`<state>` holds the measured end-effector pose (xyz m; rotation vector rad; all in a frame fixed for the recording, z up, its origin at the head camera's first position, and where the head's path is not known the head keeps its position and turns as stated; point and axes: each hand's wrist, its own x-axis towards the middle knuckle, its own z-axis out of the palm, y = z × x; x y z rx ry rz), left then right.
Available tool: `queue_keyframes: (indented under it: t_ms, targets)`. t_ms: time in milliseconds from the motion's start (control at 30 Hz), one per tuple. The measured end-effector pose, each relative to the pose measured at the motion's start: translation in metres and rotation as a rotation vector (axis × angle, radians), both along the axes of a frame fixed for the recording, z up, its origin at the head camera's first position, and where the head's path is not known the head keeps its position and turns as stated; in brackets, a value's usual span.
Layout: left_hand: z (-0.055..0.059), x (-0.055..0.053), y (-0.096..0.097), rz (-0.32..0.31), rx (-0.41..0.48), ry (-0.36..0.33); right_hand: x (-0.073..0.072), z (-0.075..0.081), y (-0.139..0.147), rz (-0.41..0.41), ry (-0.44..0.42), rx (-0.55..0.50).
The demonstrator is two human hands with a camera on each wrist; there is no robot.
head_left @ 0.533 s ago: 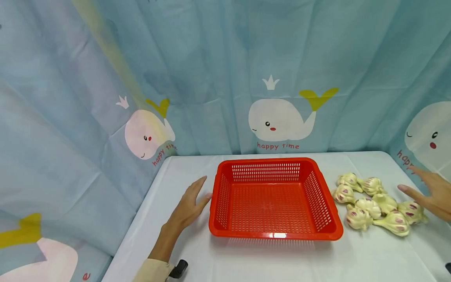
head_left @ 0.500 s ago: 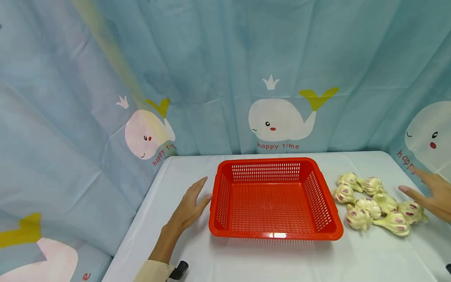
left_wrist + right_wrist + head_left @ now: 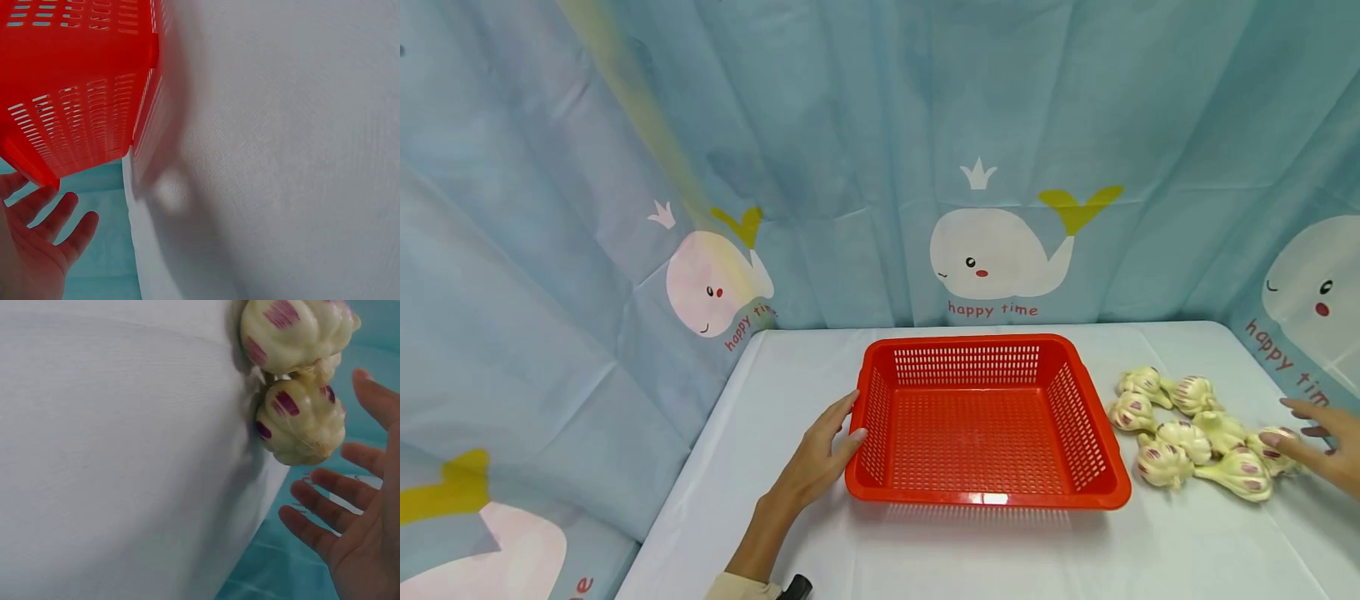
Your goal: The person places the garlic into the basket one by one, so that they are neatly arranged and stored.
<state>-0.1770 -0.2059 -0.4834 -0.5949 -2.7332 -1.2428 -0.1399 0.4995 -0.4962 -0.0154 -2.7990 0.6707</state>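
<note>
"What fills your feed?"

"A blue whale-print curtain (image 3: 865,125) at twelve o'clock, then the white tabletop (image 3: 985,558) in front of it."

"And the basket?"

"The red basket (image 3: 977,442) sits upright mid-tabletop. Inside I see its perforated floor and nothing lying on it. I judge it thin plastic: light, a little springy, likely to slide if nudged. I'd take it by the rim, at nine and three o'clock."

"Where are the hands?"

"The left hand (image 3: 816,457) is at the basket's nine o'clock, fingers nearly straight, thumb at the rim; I can't tell how firmly it touches. The right hand (image 3: 1347,442) is well out at three o'clock, fingers spread, gripping nothing. Its thumb overlaps the outermost bulb from the head camera, but the right wrist view shows a gap."

"And those bulbs?"

"I count eight garlic bulbs (image 3: 1183,440), clustered on the tabletop at the basket's three o'clock, outside it. They look glossy and firm, so I'd expect them light, hard to bruise, slightly slippery and apt to roll. I'd wrap the fat body and leave the narrow neck alone."
</note>
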Motion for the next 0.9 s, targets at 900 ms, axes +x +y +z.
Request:
queue_keyframes:
  t_ms: [900]
  targets:
    - [-0.005,0.001,0.001,-0.010,-0.002,0.037,0.009,-0.029,0.006,0.014,0.058,-0.201]
